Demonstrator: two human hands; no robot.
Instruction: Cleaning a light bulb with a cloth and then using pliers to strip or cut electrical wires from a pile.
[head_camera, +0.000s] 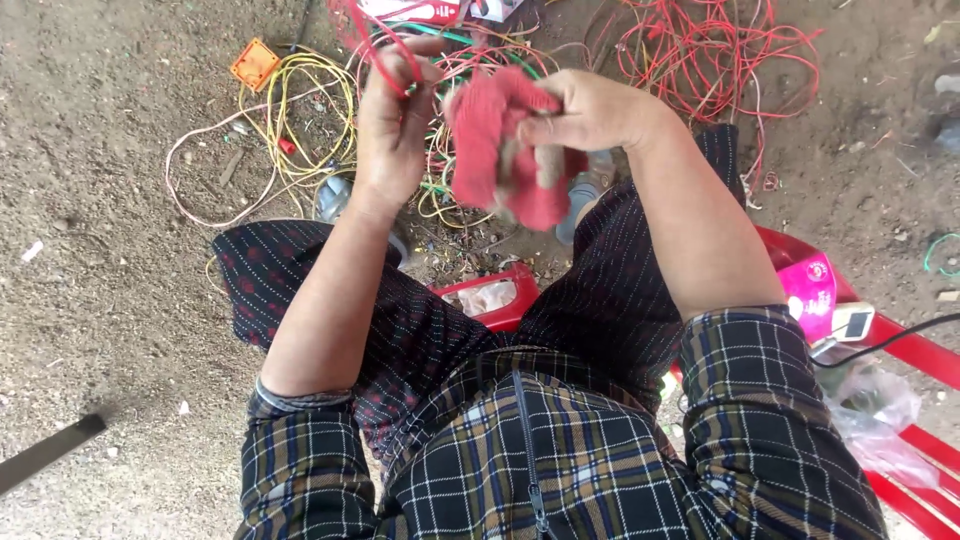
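Observation:
My left hand (392, 125) is raised over my knees with its fingers closed around a red wire (372, 45) that loops up toward the top edge. My right hand (590, 108) pinches a red knitted glove (495, 150), which hangs down blurred between the two hands. Both forearms reach out from plaid sleeves, and I sit with dark patterned trousers (420, 320) over my legs.
On the dirt ground ahead lie tangled yellow wires (305, 120), a heap of red wires (715, 50) and an orange box (254, 64). A red plastic chair (900, 345) stands at my right with a phone (853, 324), a black cable and a clear plastic bag.

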